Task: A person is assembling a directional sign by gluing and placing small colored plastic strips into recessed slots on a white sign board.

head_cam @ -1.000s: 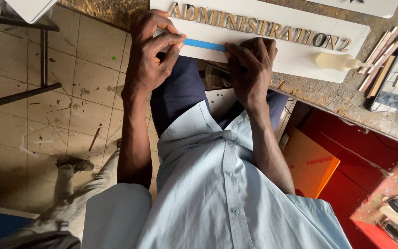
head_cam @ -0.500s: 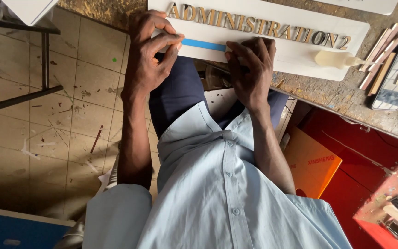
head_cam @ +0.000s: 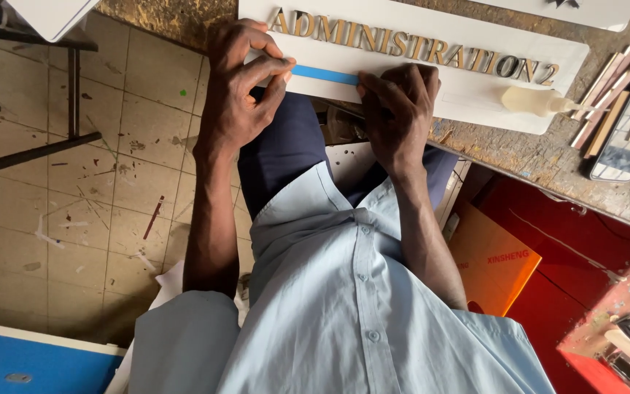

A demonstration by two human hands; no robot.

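Observation:
A long white sign board (head_cam: 475, 91) lies on a rough workbench, with a row of raised gold letters (head_cam: 410, 47) fixed along it. Below the letters a blue strip of tape (head_cam: 324, 74) runs along the board. My left hand (head_cam: 238, 80) pinches the left end of the blue strip between thumb and fingers. My right hand (head_cam: 399, 109) presses flat on the board at the strip's right end, fingers bent over it.
A small cream glue bottle (head_cam: 537, 101) lies on the board's right part. Wooden sticks (head_cam: 610, 95) and a phone (head_cam: 628, 135) lie at the bench's right. An orange box (head_cam: 494, 259) stands under the bench. Tiled floor (head_cam: 96, 182) and a metal frame (head_cam: 30, 146) are at left.
Both hands stay on the blue strip. A person's foot and leg seen on the floor at lower left have gone out of view.

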